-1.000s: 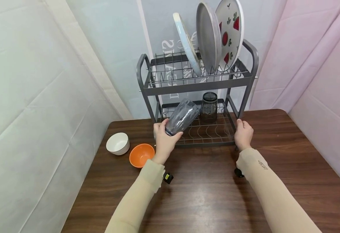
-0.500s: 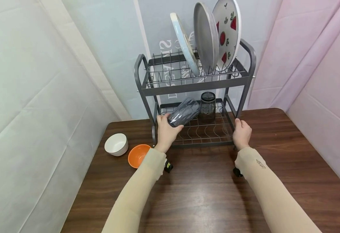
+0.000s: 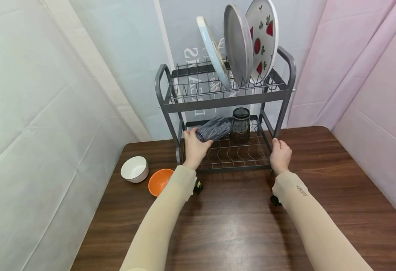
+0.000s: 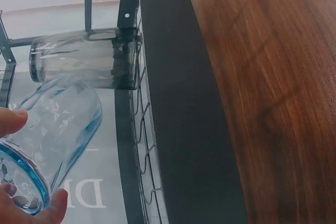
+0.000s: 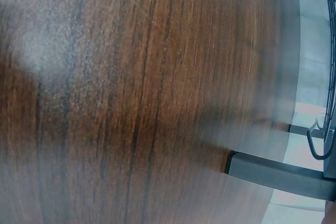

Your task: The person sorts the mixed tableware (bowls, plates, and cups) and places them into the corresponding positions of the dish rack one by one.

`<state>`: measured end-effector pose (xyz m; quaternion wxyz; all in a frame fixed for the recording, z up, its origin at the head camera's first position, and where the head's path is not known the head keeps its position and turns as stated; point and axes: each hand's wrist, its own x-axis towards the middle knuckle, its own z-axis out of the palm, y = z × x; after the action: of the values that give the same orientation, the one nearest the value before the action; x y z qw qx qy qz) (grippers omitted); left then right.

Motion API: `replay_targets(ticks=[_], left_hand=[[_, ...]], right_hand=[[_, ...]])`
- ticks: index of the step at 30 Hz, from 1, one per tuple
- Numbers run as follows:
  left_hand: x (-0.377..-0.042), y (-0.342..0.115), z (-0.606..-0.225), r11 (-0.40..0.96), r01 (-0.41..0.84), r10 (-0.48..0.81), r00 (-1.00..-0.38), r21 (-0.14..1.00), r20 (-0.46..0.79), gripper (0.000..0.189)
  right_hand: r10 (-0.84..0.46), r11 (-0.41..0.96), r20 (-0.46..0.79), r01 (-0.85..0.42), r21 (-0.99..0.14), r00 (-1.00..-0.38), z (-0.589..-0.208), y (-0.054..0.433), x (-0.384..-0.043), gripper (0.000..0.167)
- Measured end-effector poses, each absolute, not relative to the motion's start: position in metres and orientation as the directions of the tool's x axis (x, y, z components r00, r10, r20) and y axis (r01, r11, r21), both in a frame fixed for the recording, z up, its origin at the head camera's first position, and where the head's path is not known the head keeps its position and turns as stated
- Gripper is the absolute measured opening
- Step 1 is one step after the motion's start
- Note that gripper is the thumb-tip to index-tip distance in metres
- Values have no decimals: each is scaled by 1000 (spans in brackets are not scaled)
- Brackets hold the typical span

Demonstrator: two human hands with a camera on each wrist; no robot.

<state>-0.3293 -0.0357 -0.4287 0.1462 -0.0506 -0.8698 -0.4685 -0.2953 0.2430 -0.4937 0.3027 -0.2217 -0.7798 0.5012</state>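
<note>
My left hand (image 3: pixel 195 149) pinches a clear bluish drinking glass (image 3: pixel 216 128) near its base, thumb on one side and fingers on the other. The glass lies tilted, its mouth pointing away and to the right, over the lower tier of a grey two-tier dish rack (image 3: pixel 225 101). Just right of its mouth stands a dark smoky glass (image 3: pixel 240 126), upside down on that tier. In the left wrist view, the bluish glass (image 4: pixel 65 124) overlaps the smoky glass (image 4: pixel 79 59). My right hand (image 3: pixel 281 156) grips the rack's right front leg; most of that hand is outside the right wrist view.
Three plates stand on the upper tier: a light blue-edged plate (image 3: pixel 214 52), a grey plate (image 3: pixel 238 45) and a strawberry-patterned plate (image 3: pixel 262 41). Left of the rack, a white bowl (image 3: pixel 134 169) and an orange bowl (image 3: pixel 159 181) sit on the wooden table (image 3: pixel 232 226).
My left hand has pushed forward into the lower tier, and the bluish glass has tipped closer to level. The right hand keeps its hold on the rack leg.
</note>
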Motion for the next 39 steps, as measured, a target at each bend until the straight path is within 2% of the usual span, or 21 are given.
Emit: replay_targets(ticks=[14,39], left_hand=[[-343,-30,-428,609,273,27,-946,745,324,73],[-355,-15,-419,673,313,85,-933,670,351,73]], right_hand=[[650,397,248,42,-917,-719,-493,242,-294,42],[645,429,260,59,-901,-718,-492,240,-293,43]])
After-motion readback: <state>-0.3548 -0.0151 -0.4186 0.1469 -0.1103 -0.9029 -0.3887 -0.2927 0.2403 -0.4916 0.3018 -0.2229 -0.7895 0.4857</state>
